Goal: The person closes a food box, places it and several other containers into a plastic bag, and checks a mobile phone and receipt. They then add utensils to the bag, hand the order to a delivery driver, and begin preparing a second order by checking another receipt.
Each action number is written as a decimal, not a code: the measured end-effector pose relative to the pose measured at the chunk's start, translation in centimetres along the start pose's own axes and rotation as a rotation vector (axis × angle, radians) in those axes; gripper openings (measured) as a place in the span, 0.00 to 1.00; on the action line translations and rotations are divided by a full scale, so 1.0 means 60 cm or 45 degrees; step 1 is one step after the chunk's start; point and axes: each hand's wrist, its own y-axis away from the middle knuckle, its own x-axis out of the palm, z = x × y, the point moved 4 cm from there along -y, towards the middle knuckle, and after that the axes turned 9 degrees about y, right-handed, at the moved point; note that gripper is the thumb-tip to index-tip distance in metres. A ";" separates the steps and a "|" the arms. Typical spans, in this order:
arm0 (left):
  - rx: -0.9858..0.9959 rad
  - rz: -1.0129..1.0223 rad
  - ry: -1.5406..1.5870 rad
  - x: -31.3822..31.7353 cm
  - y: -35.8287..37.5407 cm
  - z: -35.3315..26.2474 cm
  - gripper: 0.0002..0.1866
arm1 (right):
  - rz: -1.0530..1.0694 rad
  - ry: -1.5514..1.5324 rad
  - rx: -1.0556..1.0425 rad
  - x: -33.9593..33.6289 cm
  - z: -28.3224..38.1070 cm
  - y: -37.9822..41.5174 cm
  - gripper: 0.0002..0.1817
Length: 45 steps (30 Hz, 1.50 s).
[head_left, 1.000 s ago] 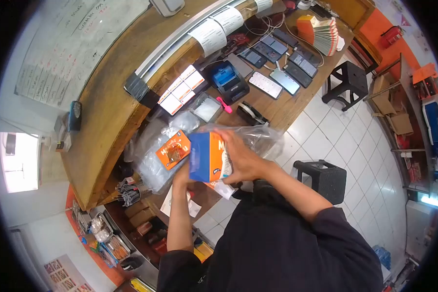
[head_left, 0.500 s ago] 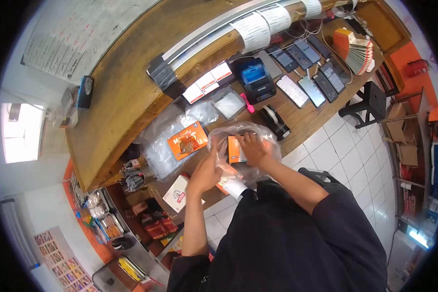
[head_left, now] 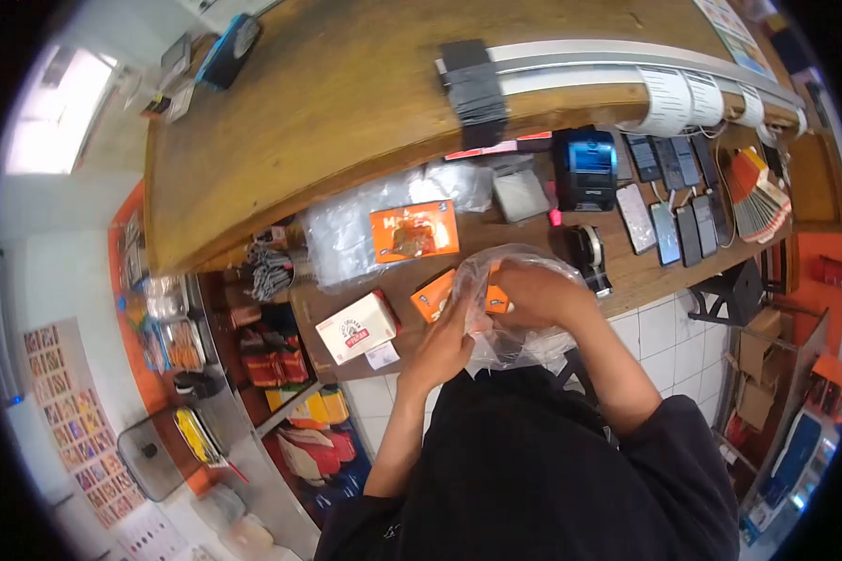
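Note:
A clear plastic bag (head_left: 515, 348) hangs between my hands at the counter's front edge. My left hand (head_left: 442, 348) is at the bag's left side, fingers pressed together on the plastic. My right hand (head_left: 538, 292) reaches inside the bag's mouth, its fingers largely hidden by plastic. An orange box (head_left: 430, 295) lies beside the bag's opening, partly behind my left hand. Behind it, another orange box (head_left: 415, 231) with a food picture rests on a stack of clear bags (head_left: 332, 245). A white box with red lettering (head_left: 354, 329) sits to the left.
A blue and black printer (head_left: 586, 168) stands on the wooden counter (head_left: 533, 245), with a tape dispenser (head_left: 589, 257) in front. Several phones (head_left: 666, 234) with cables lie to the right, near fanned orange booklets (head_left: 760, 201). A raised wooden shelf (head_left: 299, 103) overhangs the back.
The view has swung to the left. My right hand has gone from the orange box seen through the plastic to inside the bag's mouth. An orange box now shows left of the bag.

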 end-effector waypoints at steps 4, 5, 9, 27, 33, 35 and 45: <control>-0.024 0.034 0.043 0.010 0.016 0.016 0.47 | -0.504 -0.090 -0.065 -0.084 0.061 -0.130 0.53; -0.025 0.041 0.108 0.013 0.014 0.014 0.46 | -0.668 0.146 -0.047 -0.063 0.060 -0.194 0.58; -0.048 0.078 -0.054 0.014 0.012 -0.002 0.44 | -0.766 0.449 0.032 0.014 0.048 -0.336 0.72; 0.050 0.080 -0.025 0.005 -0.020 0.044 0.31 | -1.109 -0.192 -0.315 -0.114 0.047 0.015 0.65; -0.091 0.195 0.282 -0.026 -0.031 0.055 0.41 | -1.067 -0.620 -0.274 0.083 -0.024 0.074 0.64; 0.005 0.184 0.150 -0.029 -0.032 0.075 0.53 | -0.972 -0.424 -0.099 0.139 -0.068 0.074 0.63; 0.037 0.225 0.040 -0.008 -0.052 -0.032 0.56 | -0.885 0.050 0.141 0.170 -0.088 0.058 0.67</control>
